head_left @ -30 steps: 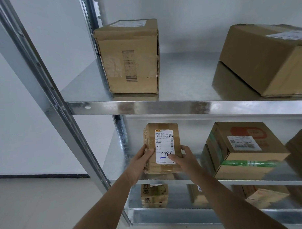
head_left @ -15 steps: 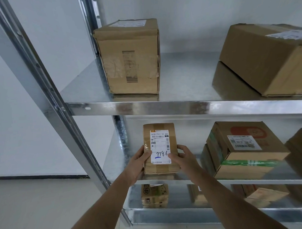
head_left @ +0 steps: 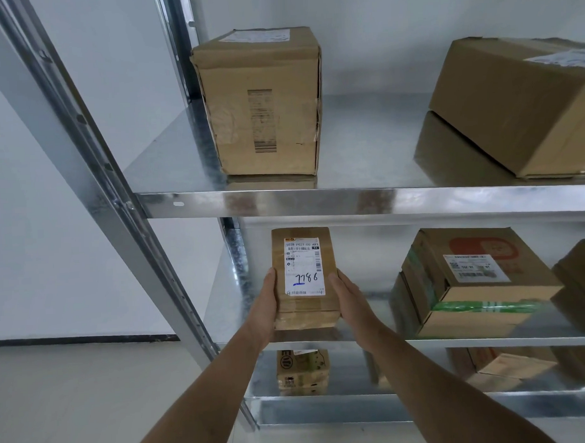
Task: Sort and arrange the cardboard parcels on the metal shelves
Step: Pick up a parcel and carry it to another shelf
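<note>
The rack (head_left: 171, 205) stands against a white wall, and three of its shelves show. On the top shelf (head_left: 364, 146), the big box (head_left: 519, 104) at the right lies at a slant and is cut off by the frame edge, so its full length cannot be told. The tall box (head_left: 263, 103) stands upright at the left end, hard by the rear post, probably pushed there to keep the middle free. Its printed panel is too blurred to read.

On the middle shelf (head_left: 487, 342), the green-taped box (head_left: 469, 281) sits turned slightly off square. Another box (head_left: 581, 271) just to its right is mostly out of frame.

The parcel (head_left: 305, 280) with the white label lies flat near the left front of that shelf, long side running back. The left hand (head_left: 266, 308) and right hand (head_left: 348, 300) flank it, each pressed to one side with fingers (head_left: 270, 281) laid along the cardboard; the grip looks like a two-sided squeeze, suited to squaring the parcel to the shelf edge. Fingertips lie behind the parcel's sides, so how far they curl is unclear. The label reads "7786" or "1186" in blue; the stroke is ambiguous.

On the bottom shelf (head_left: 357, 408), the small boxes (head_left: 303, 370) are half hidden by the shelf lip and forearms.
</note>
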